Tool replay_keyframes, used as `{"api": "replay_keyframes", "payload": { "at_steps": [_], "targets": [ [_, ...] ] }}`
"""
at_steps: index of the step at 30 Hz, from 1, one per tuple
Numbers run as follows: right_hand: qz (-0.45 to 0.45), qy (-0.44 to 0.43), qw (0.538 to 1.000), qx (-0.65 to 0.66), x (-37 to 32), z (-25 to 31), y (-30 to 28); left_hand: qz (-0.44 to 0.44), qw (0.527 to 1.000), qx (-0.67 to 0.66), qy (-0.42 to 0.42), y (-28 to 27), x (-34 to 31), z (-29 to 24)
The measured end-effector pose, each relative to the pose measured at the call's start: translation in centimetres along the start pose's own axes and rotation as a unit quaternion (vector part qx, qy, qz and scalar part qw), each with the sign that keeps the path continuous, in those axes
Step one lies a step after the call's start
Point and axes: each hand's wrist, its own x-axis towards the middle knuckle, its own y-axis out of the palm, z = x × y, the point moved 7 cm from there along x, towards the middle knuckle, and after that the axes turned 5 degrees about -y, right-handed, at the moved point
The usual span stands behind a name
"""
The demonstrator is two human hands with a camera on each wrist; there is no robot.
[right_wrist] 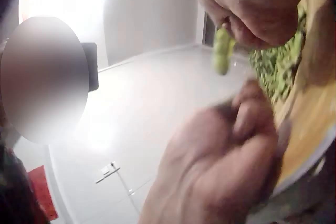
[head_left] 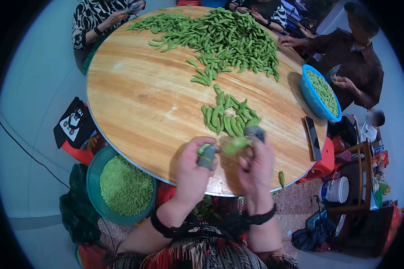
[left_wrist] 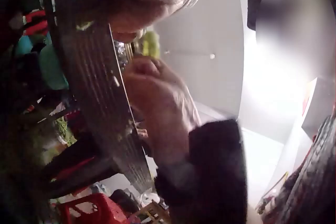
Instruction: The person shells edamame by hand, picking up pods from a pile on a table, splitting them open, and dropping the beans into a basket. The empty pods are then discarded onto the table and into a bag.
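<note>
My left hand (head_left: 194, 172) is curled above the table's near edge, a green piece (head_left: 203, 148) held at its fingers. A grey-green cover with a yellow band wraps its thumb. Beside it my right hand (head_left: 259, 168), with a dark grey cover on one digit, pinches a blurred green pod (head_left: 236, 145). In the right wrist view this pod (right_wrist: 222, 50) hangs from my right fingers, above my left hand (right_wrist: 215, 161). The hands stand slightly apart. Just beyond them lies a small group of pods (head_left: 231, 117) on the wooden table (head_left: 139, 107).
A large pod heap (head_left: 229, 38) covers the table's far side. A blue bowl of beans (head_left: 321, 92) and a black phone (head_left: 313, 138) sit at the right edge. A green basket of beans (head_left: 125, 186) stands lower left. Several people sit around the table.
</note>
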Motion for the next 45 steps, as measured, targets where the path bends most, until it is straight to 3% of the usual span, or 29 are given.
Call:
{"api": "replay_keyframes", "payload": {
  "at_steps": [1, 2, 3, 5, 6, 8, 9, 11, 12, 14, 15, 17, 18, 20, 21, 23, 25, 28, 29, 31, 34, 38, 40, 45],
  "targets": [
    [0.075, -0.014, 0.997, -0.029, -0.1, 1.5, -0.7, 0.004, 1.0, 0.001, 0.0, -0.3, 0.1, -0.4],
    [0.255, -0.017, 0.937, -0.24, -1.0, 2.0, -0.4, 0.012, 1.0, -0.023, 0.001, -0.7, 0.2, -0.7],
    [0.44, 0.01, 0.845, -0.304, -2.8, 1.8, 1.1, 0.018, 0.999, -0.048, 0.0, -1.0, 0.1, -0.9],
    [0.378, -0.183, 0.747, -0.515, -2.2, 3.0, 2.1, 0.028, 0.997, -0.07, -0.022, -0.9, 0.2, -0.6],
    [0.373, -0.184, 0.749, -0.516, -1.4, 2.9, 2.4, 0.038, 0.995, -0.088, -0.034, -0.8, 0.2, -0.4],
    [0.142, -0.215, 0.649, -0.716, 2.4, 4.2, 0.8, 0.051, 0.992, -0.106, -0.047, -0.3, 0.2, -0.4],
    [0.141, -0.216, 0.65, -0.715, 3.0, 4.0, 1.1, 0.069, 0.992, -0.091, -0.056, 0.1, 0.1, -0.5],
    [0.166, -0.2, 0.511, -0.819, 3.6, 2.5, 1.6, 0.087, 0.991, -0.074, -0.066, 0.5, 0.0, -0.7],
    [0.165, -0.201, 0.512, -0.819, 3.7, 2.3, 1.5, 0.091, 0.991, -0.065, -0.068, 0.7, 0.0, -0.7],
    [0.165, -0.191, 0.455, -0.854, 3.3, 1.8, 1.1, 0.096, 0.991, -0.058, -0.071, 0.9, -0.1, -0.6],
    [0.164, -0.191, 0.454, -0.855, 3.0, 1.9, 1.0, 0.089, 0.991, -0.055, -0.081, 0.8, 0.0, -0.4],
    [0.127, -0.198, 0.516, -0.824, 2.1, 3.0, 0.7, 0.081, 0.991, -0.053, -0.091, 0.7, 0.1, -0.2],
    [0.128, -0.197, 0.515, -0.824, 1.8, 3.2, 0.3, 0.091, 0.989, -0.059, -0.105, 1.1, -0.1, -0.1],
    [0.165, -0.227, 0.678, -0.68, 1.1, 4.0, 0.1, 0.101, 0.986, -0.062, -0.119, 1.5, -0.1, 0.1],
    [0.165, -0.227, 0.678, -0.679, 0.5, 3.8, 0.0, 0.106, 0.983, -0.075, -0.134, 1.7, 0.0, 0.3],
    [0.213, -0.074, 0.873, -0.433, -0.6, 1.8, -0.8, 0.111, 0.979, -0.085, -0.148, 1.7, 0.2, 0.7],
    [0.254, -0.096, 0.875, -0.401, -2.0, 2.1, 0.3, 0.114, 0.978, -0.112, -0.135, 1.4, 0.7, 0.9],
    [0.301, 0.088, 0.896, -0.316, -3.3, 1.1, 0.5, 0.065, 0.99, -0.07, -0.1, 1.1, 0.5, 0.3],
    [0.301, 0.088, 0.896, -0.315, -3.4, 1.1, 0.5, 0.065, 0.99, -0.069, -0.1, 1.1, 0.4, 0.4],
    [0.256, 0.181, 0.92, -0.236, -3.7, 0.1, -0.2, 0.06, 0.996, -0.041, -0.052, 0.8, 0.4, 0.1],
    [0.232, 0.168, 0.927, -0.242, -3.5, -0.2, -0.5, 0.043, 0.999, 0.01, 0.024, 1.1, -0.1, -0.4],
    [0.214, 0.189, 0.94, -0.186, -4.1, -0.5, -0.4, 0.042, 0.994, 0.103, -0.001, 1.3, -0.5, -0.7],
    [0.169, 0.271, 0.947, -0.047, -4.8, -1.2, -0.3, 0.121, 0.993, -0.008, 0.007, 1.9, -0.4, -0.6],
    [0.197, 0.299, 0.934, 0.019, -5.9, -1.5, 0.2, 0.202, 0.965, -0.149, -0.07, 2.0, -0.3, 0.2]
  ]
}}
